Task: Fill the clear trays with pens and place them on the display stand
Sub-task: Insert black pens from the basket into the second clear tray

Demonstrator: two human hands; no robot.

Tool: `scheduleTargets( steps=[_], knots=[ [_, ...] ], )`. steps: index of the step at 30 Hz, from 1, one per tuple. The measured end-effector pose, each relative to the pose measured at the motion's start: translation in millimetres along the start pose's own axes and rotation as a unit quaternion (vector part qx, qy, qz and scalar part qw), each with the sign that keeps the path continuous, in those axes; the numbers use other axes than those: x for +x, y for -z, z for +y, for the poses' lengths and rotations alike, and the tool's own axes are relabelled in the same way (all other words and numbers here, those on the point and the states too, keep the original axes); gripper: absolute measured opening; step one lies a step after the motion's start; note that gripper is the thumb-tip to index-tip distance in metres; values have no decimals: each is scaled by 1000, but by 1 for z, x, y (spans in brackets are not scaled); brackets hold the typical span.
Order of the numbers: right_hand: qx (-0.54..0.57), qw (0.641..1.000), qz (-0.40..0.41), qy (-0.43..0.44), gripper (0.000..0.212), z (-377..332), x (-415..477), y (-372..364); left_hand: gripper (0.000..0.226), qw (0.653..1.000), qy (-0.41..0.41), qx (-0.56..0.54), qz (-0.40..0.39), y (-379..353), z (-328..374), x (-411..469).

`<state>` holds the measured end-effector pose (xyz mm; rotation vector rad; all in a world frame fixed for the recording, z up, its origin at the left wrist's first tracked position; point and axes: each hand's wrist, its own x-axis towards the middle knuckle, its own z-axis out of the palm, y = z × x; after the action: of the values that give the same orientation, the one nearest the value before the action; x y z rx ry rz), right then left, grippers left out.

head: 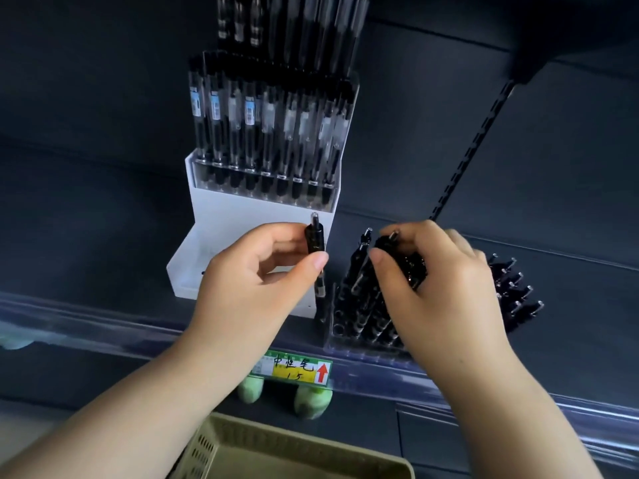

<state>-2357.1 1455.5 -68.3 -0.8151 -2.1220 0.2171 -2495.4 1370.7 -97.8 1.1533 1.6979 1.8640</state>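
We pinched one black plastic pen point(314, 238) upright in our left hand point(256, 274), in front of the white stepped display stand point(262, 216). Our right hand point(446, 285) gripped a bundle of black pens point(406, 267) over the clear slotted tray point(363, 350).

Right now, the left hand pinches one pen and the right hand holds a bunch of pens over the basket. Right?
No. The head view shows the right hand holding its bunch of pens over the clear tray, not the basket. The left hand pinches one pen.

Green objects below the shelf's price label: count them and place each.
2 green objects: one under the left end of the price label, one under its right end, beyond the basket; others may be hidden.
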Motion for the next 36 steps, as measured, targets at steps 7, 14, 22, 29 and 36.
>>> scheduleTargets(
  steps=[7,14,22,29,36],
  knots=[
    [8,1000,-7,-7,15,2,2,-2,16,1000,21,-19,9,-3,-3,7],
    [-2,1000,-1,1,18,3,3,-4,16,999,19,-25,14,-3,-4,9],
    [-38,999,1,8,24,3,0,-8,16,999,16,-34,13,0,-3,8],
    [-75,997,4,29,3,7,0,-6,16,999,18,-28,6,-1,-3,7],
    [-117,992,7,55,6,2,-2,-5,20,1000,3,-19,-11,-4,-3,5]
  ],
)
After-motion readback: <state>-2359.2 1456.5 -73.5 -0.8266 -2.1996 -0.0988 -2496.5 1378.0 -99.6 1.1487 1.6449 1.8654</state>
